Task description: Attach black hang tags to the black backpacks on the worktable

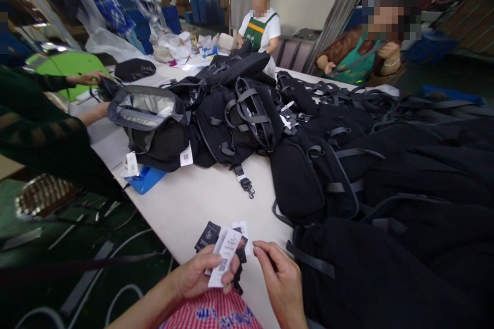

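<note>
White paper tags [225, 259] with printed text and a square code are in my left hand [196, 273], gripped between thumb and fingers. Just beyond them a black tag [207, 236] and another white tag [241, 227] show at the near table edge; whether these are also in the hand I cannot tell. My right hand [284, 280] is a little to the right, thumb and forefinger pinched together. What is between those fingertips, if anything, is too small to make out. A black backpack [370, 267] lies close beside the right hand.
Black bags [297, 180] are heaped over the white table [216, 200]. An unzipped bag with silver lining [150, 103] stands at left, above a blue item [148, 180]. One person reaches in from the left; two people [258, 31] are across the table.
</note>
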`<action>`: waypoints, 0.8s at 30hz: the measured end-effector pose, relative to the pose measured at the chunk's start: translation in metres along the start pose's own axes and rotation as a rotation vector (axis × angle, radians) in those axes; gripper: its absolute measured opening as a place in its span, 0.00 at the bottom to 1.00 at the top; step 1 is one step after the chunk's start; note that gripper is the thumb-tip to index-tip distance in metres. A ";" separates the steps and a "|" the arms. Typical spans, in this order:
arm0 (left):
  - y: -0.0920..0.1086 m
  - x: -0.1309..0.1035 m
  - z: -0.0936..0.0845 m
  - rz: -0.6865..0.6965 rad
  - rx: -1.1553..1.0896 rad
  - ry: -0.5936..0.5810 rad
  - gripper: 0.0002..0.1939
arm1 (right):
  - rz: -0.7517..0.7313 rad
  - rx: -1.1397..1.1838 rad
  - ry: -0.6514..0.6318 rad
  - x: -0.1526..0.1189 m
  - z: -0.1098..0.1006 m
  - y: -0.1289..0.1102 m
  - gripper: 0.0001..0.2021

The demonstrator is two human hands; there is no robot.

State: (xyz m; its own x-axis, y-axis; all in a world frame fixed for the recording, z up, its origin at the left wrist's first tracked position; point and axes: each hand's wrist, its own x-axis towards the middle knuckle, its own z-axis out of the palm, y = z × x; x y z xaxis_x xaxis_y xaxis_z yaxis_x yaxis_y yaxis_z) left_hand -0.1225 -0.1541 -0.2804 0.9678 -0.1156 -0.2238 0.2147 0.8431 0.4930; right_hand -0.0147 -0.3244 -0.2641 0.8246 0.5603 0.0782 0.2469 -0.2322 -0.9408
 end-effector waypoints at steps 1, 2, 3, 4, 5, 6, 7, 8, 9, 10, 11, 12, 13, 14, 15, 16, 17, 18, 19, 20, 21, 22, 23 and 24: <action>0.000 0.000 0.001 -0.006 0.010 0.001 0.31 | 0.004 0.000 0.003 0.000 0.000 0.000 0.08; 0.001 0.000 0.002 -0.010 0.023 0.002 0.32 | 0.007 0.000 0.006 0.000 0.000 0.000 0.08; 0.001 0.001 0.002 -0.011 0.034 0.002 0.33 | 0.007 0.000 0.008 0.001 0.000 0.000 0.08; 0.002 0.001 0.003 -0.008 0.042 0.004 0.33 | 0.006 -0.002 0.010 0.001 0.000 -0.001 0.08; 0.002 0.001 0.003 -0.006 0.046 0.005 0.34 | 0.004 -0.004 0.011 0.001 0.000 -0.001 0.08; 0.002 0.001 0.004 -0.003 0.047 0.006 0.34 | 0.001 -0.008 0.011 0.001 0.000 -0.002 0.08; 0.003 0.001 0.004 0.000 0.046 0.005 0.34 | -0.003 -0.014 0.008 0.001 0.000 -0.003 0.08; 0.003 0.001 0.004 0.003 0.047 0.004 0.34 | -0.006 -0.017 0.004 0.001 0.000 -0.003 0.08; 0.003 0.001 0.004 0.006 0.049 0.004 0.33 | -0.008 -0.022 0.000 0.001 0.000 -0.003 0.08; 0.003 0.001 0.003 0.008 0.052 0.002 0.33 | -0.009 -0.025 -0.004 0.000 0.000 -0.003 0.08; 0.003 0.001 0.003 0.009 0.054 0.001 0.33 | -0.010 -0.028 -0.006 0.000 0.001 -0.003 0.08; 0.003 0.001 0.003 0.011 0.056 0.003 0.33 | -0.008 -0.031 -0.004 -0.001 0.001 -0.002 0.08; 0.003 0.001 0.003 0.011 0.058 0.004 0.33 | -0.005 -0.032 -0.002 -0.001 0.001 -0.001 0.09; 0.003 0.000 0.003 0.012 0.060 0.003 0.33 | -0.002 -0.034 -0.001 -0.001 0.002 -0.001 0.09; 0.003 0.000 0.003 0.012 0.062 0.003 0.33 | -0.001 -0.034 0.000 -0.001 0.002 0.000 0.09; 0.004 0.000 0.004 0.012 0.064 0.002 0.33 | 0.000 -0.032 0.002 -0.001 0.002 0.001 0.09; 0.004 -0.001 0.004 0.013 0.063 0.002 0.33 | 0.000 -0.032 0.004 -0.001 0.002 0.001 0.09; 0.004 -0.001 0.005 0.014 0.062 0.004 0.33 | -0.002 -0.032 0.006 -0.001 0.001 0.002 0.09; 0.004 -0.001 0.005 0.016 0.061 0.008 0.33 | -0.003 -0.031 0.010 -0.001 0.001 0.002 0.09; 0.003 -0.002 0.006 0.016 0.061 0.015 0.33 | -0.002 -0.031 0.011 0.000 0.001 0.002 0.09; 0.003 -0.002 0.006 0.015 0.063 0.023 0.33 | -0.001 -0.030 0.010 0.000 0.001 0.001 0.09; 0.002 -0.002 0.006 0.015 0.067 0.030 0.33 | 0.000 -0.028 0.007 -0.001 0.001 0.001 0.08; 0.001 -0.002 0.005 0.014 0.074 0.038 0.33 | 0.000 -0.026 0.005 -0.001 0.002 0.000 0.08; 0.000 -0.002 0.004 0.015 0.087 0.044 0.34 | -0.001 -0.025 0.003 -0.001 0.002 0.000 0.08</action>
State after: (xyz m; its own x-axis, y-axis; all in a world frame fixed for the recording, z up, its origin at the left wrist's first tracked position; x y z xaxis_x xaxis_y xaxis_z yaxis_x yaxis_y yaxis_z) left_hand -0.1240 -0.1564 -0.2766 0.9646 -0.0791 -0.2515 0.2132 0.7953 0.5675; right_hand -0.0168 -0.3235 -0.2644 0.8259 0.5581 0.0799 0.2602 -0.2516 -0.9322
